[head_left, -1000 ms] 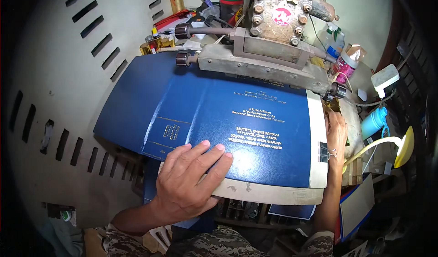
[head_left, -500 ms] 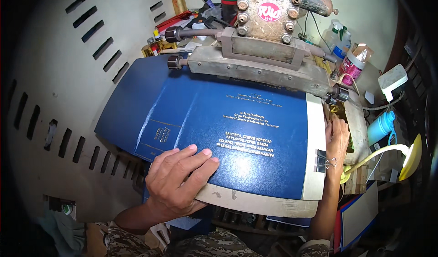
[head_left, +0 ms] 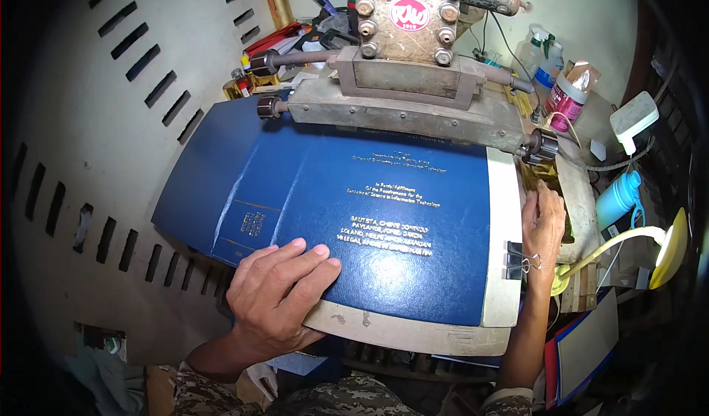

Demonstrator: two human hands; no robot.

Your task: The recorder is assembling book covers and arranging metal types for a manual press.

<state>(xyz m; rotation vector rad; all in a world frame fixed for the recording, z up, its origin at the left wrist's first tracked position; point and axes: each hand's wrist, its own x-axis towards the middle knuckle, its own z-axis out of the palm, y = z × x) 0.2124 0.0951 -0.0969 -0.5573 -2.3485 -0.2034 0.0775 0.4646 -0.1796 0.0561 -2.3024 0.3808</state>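
Observation:
A blue book cover point(head_left: 413, 268) with gold lettering lies spread on a pale metal plate point(head_left: 413, 338), its far edge under the press head point(head_left: 406, 113). My left hand point(head_left: 277, 290) rests on the cover's near edge, fingers stretched out and flat; its thumb is mostly hidden below. Beyond the plate's right side, my right hand point(head_left: 545, 220) has its fingers curled and closed at a strip of gold foil point(head_left: 545, 171). The fingertips are partly hidden. A black binder clip point(head_left: 515, 261) grips the plate's right edge beside my right wrist.
Black knobs point(head_left: 543, 144) stick out from the press. At the right stand a yellow lamp point(head_left: 668, 250), a blue bottle point(head_left: 619, 198) and a pink-labelled tub point(head_left: 567, 98). Small bottles point(head_left: 240, 83) stand at the back left, near a slotted wall point(head_left: 148, 165).
The press, cover and plate appear slightly farther left in the view. Both hands keep nearly the same places, the left on the cover and the right by the foil.

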